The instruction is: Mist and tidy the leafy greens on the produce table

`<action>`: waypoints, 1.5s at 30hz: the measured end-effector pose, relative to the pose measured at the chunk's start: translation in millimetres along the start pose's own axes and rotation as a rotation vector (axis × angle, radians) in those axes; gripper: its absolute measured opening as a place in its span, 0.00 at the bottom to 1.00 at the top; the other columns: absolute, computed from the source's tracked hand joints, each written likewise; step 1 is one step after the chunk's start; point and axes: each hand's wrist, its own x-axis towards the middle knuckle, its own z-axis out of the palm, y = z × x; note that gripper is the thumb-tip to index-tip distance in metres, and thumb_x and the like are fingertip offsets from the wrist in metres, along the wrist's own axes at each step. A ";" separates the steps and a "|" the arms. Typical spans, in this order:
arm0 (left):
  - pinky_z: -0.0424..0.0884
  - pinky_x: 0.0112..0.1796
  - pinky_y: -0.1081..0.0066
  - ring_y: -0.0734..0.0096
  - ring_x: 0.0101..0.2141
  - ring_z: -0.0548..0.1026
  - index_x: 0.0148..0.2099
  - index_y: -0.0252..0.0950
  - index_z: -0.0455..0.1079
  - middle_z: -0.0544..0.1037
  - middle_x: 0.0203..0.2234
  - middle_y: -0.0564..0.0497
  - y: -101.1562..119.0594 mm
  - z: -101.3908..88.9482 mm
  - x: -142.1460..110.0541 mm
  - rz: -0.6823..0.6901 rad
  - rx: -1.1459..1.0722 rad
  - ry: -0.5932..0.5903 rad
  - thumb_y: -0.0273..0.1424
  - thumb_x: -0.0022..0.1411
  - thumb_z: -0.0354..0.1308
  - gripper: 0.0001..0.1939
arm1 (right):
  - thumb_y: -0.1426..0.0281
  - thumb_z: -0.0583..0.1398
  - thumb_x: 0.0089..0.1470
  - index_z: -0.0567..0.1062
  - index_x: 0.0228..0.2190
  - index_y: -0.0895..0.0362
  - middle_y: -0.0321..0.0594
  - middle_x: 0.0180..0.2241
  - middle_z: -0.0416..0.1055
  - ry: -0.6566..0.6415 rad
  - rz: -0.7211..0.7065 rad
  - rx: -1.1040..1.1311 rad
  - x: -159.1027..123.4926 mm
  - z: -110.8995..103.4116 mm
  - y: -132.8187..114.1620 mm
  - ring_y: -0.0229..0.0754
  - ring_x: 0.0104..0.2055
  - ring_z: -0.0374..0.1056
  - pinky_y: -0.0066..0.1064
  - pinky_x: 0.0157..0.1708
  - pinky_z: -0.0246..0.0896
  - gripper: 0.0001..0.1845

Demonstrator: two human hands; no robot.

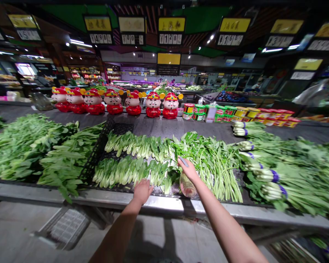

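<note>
My right hand (188, 170) is wrapped round the neck of a clear spray bottle (188, 185). Its grey head (183, 161) shows above my fingers, and the bottle hangs over the tray between bok choy and long-stemmed greens (212, 164). At the front row of bok choy (123, 171), my left hand (143, 190) lies with thumb and fingers apart. Its fingertips reach the stem ends; whether they press on them I cannot tell. A second row of bok choy (139, 145) lies behind, on the perforated metal tray (175, 188).
A black crate wall (94, 153) divides off leafy greens (68, 157) on the left. Bunches tied with purple tape (274, 176) lie right. Red figurine jars (153, 106) and stacked tubs (224, 111) line the back. The metal counter edge (164, 206) runs across the front; a grey crate (67, 226) sits below.
</note>
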 end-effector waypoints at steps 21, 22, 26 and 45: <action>0.55 0.61 0.51 0.55 0.61 0.65 0.57 0.39 0.70 0.75 0.56 0.43 52.7 17.8 -7.5 0.068 -0.047 -0.048 0.42 0.71 0.37 0.25 | 0.44 0.52 0.57 0.78 0.30 0.55 0.43 0.32 0.77 -0.235 -0.015 0.076 -33.1 -39.9 12.4 0.46 0.34 0.71 0.41 0.37 0.69 0.29; 0.54 0.62 0.50 0.55 0.62 0.64 0.57 0.39 0.70 0.75 0.56 0.44 53.8 17.9 -8.1 0.056 -0.047 -0.045 0.42 0.71 0.38 0.25 | 0.45 0.52 0.57 0.78 0.31 0.55 0.44 0.33 0.77 -0.279 -0.013 0.094 -35.4 -41.7 10.3 0.46 0.34 0.72 0.41 0.37 0.70 0.28; 0.51 0.63 0.48 0.55 0.64 0.61 0.59 0.39 0.68 0.73 0.58 0.44 57.0 15.7 -9.6 0.035 -0.036 -0.046 0.41 0.71 0.39 0.24 | 0.47 0.54 0.58 0.79 0.35 0.54 0.45 0.37 0.78 -0.358 -0.006 0.162 -43.1 -50.0 11.2 0.48 0.38 0.73 0.43 0.38 0.71 0.25; 0.43 0.66 0.52 0.58 0.67 0.55 0.64 0.36 0.64 0.65 0.64 0.43 110.1 24.6 -6.8 0.038 -0.008 0.000 0.42 0.71 0.39 0.27 | 0.47 0.55 0.57 0.80 0.35 0.56 0.47 0.38 0.78 -0.499 -0.079 0.047 -23.1 -125.3 47.9 0.50 0.40 0.72 0.41 0.37 0.70 0.26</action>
